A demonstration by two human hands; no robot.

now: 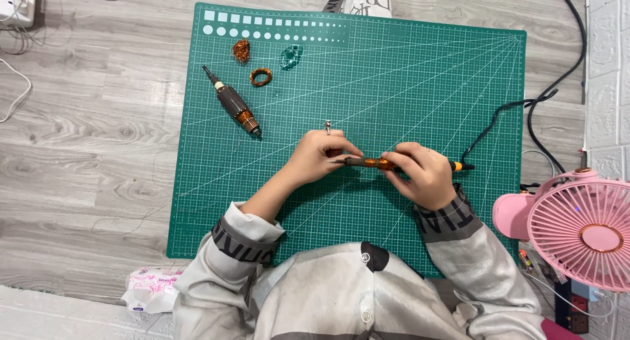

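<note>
Hands, left [319,155] and right [420,174], each grip grasping one rotor [374,162], second rotor [234,102], two copper coils [260,76] on mat [407,91].

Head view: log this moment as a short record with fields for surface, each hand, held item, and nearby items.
Surface: green gridded cutting mat on a grey wood-look floor
Left hand: fingertips pinch the left end of the held item
Right hand: wrapped around the item's middle
Held item: slim dark rod with copper-coloured winding, horizontal, a black cable at its right end
Nearby: second dark rod with copper winding lying diagonally; copper wire ring; loose copper wire tangle; pink fan at right
</note>
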